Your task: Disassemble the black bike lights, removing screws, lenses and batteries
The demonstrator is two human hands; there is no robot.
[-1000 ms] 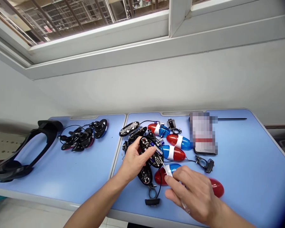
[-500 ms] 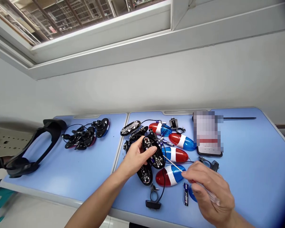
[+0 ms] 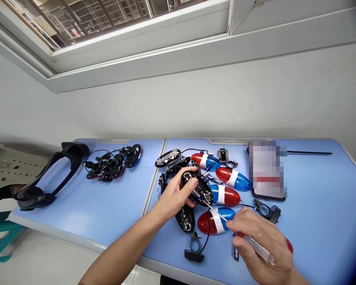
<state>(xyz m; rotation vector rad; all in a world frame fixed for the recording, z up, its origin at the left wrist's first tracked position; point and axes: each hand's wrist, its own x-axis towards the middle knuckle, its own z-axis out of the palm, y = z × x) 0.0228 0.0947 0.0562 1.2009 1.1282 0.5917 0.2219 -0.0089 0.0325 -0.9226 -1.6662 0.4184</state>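
Observation:
My left hand (image 3: pixel 176 192) grips a black oval light housing (image 3: pixel 207 190), thumb across its exposed circuit board. In my right hand (image 3: pixel 264 241) is a screwdriver (image 3: pixel 219 214) with a clear handle; its tip meets the lower right part of the board, though exact contact is too small to tell. A second open housing (image 3: pixel 185 218) lies below my left hand. Red, white and blue lens covers rest beside the work, the nearest cover (image 3: pixel 216 220) just under the screwdriver shaft. A battery (image 3: pixel 235 252) is partly hidden by my right hand.
A black clamp with a cable (image 3: pixel 194 247) lies near the front edge. Further right are another clamp (image 3: pixel 267 209) and a phone (image 3: pixel 267 170) with a blurred screen. Assembled lights (image 3: pixel 112 164) and a black headband-like frame (image 3: pixel 53 178) occupy the left table.
The screwdriver tip has moved from the housing's right edge onto the board. My left hand has tilted the housing. The whole view has shifted slightly.

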